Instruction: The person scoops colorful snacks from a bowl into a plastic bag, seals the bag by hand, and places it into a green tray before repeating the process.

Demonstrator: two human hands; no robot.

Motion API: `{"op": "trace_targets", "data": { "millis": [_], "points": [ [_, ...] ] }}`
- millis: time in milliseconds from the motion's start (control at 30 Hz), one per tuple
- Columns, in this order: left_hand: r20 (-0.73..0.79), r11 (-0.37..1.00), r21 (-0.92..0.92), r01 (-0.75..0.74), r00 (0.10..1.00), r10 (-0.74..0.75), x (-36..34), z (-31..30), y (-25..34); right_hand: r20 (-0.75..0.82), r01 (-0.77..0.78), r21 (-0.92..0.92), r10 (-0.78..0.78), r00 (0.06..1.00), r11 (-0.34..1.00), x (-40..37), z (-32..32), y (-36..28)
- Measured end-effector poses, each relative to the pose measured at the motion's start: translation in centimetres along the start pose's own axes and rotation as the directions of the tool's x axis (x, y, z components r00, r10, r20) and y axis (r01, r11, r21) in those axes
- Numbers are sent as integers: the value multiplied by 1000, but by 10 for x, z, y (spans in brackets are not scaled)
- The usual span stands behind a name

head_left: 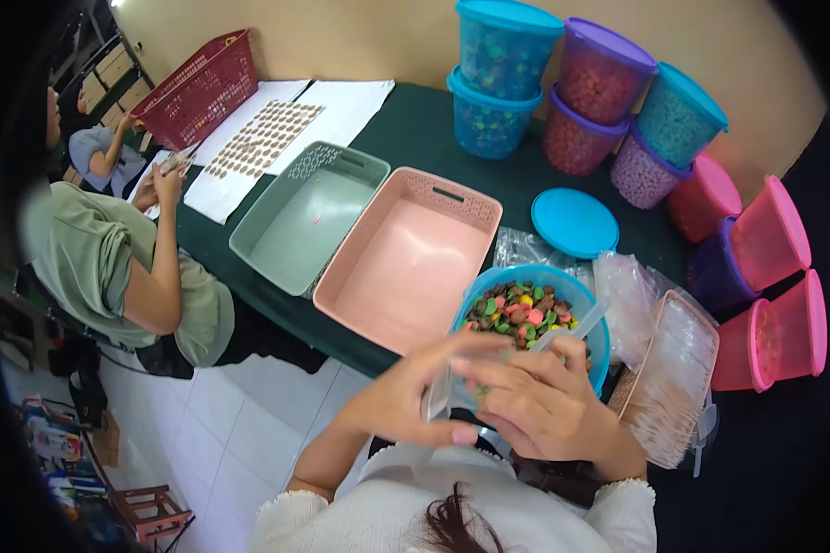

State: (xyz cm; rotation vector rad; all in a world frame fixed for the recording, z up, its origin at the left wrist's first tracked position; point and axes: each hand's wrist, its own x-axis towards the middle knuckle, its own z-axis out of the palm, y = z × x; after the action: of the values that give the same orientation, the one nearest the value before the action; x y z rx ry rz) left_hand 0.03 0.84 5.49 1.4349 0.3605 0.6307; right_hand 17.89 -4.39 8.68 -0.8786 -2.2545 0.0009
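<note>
My left hand (410, 392) curls around a clear plastic container or bag (438, 392), its exact kind hard to make out. Close against it, my right hand (549, 396) has its fingers bent around a translucent plastic spoon, whose handle (588, 320) points up and right; the other end is hidden by the fingers. Just beyond both hands stands a blue tub (599, 341) holding loose round candies (521, 313) in brown, green, pink and yellow. Its likely lid, a blue disc (575, 223), lies flat on the table behind it.
A pink basket (406, 267) and a green basket (309, 221) stand to the left. Clear bags (627, 304) and a tray of wrapped sticks (669, 378) lie right. Stacked candy tubs (599, 74) line the back. Another person (129, 267) sits at the left by white sheets (350, 106).
</note>
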Motion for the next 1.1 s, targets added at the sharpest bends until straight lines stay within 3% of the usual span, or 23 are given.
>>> {"op": "trace_targets", "data": {
  "millis": [33, 167, 233, 367, 433, 467, 500, 567, 633, 700, 733, 767, 833, 967, 1033, 1100],
  "points": [
    [-9, 991, 130, -20, 1000, 21, 1, -5, 1, 0, -9, 16, 9, 1000, 1000, 1, 0, 0],
    [55, 998, 45, 53, 997, -56, 7, -18, 6, 55, -1, 101, -4, 998, 995, 6, 0, -2],
    [289, 988, 150, -29, 957, -16, 12, -22, 13, 79, -87, 260, 69, 994, 962, 10, -2, -7],
    [381, 995, 92, -37, 924, -1, 23, -30, 10, 92, -146, 65, 140, 986, 987, 19, 0, -10],
    [176, 977, -213, 31, 984, 7, 20, -37, 14, 15, -213, -1, 213, 977, 977, 21, 0, 0],
    [152, 958, -277, -70, 982, 115, 16, -51, 3, -60, -301, 3, 301, 952, 954, 17, 1, 4],
    [178, 960, -272, -70, 977, 122, 11, -68, -2, -79, -309, -15, 307, 948, 951, 15, 1, 5],
    [83, 936, -177, -304, 943, 322, 3, -99, -7, -290, -520, 192, 555, 780, 832, 12, 3, 4],
    [51, 943, -138, -302, 949, 311, -7, -110, -20, -354, -580, 240, 626, 694, 779, 10, 9, 1],
    [-109, 961, 13, -277, 955, 276, -10, -111, -36, -304, -614, 526, 804, 511, 589, 6, 20, 1],
    [-305, 970, 85, -229, 921, 244, -6, -107, -40, -322, -624, 517, 808, 493, 586, 6, 24, 0],
    [-289, 971, 68, -229, 927, 239, -4, -112, -43, -278, -593, 590, 827, 489, 549, 6, 26, -1],
    [-445, 974, 136, -184, 867, 226, -1, -123, -51, -234, -572, 647, 845, 480, 504, 5, 32, -4],
    [-322, 941, 252, -227, 897, 303, 9, -149, -47, -238, -495, 722, 845, 480, 484, 7, 44, -15],
    [-320, 956, 219, -194, 912, 258, 17, -155, -44, -258, -489, 724, 849, 461, 486, 8, 49, -20],
    [-233, 991, 92, -98, 965, 117, 24, -164, -43, -258, -581, 590, 813, 523, 561, 6, 51, -21]
  ]
}}
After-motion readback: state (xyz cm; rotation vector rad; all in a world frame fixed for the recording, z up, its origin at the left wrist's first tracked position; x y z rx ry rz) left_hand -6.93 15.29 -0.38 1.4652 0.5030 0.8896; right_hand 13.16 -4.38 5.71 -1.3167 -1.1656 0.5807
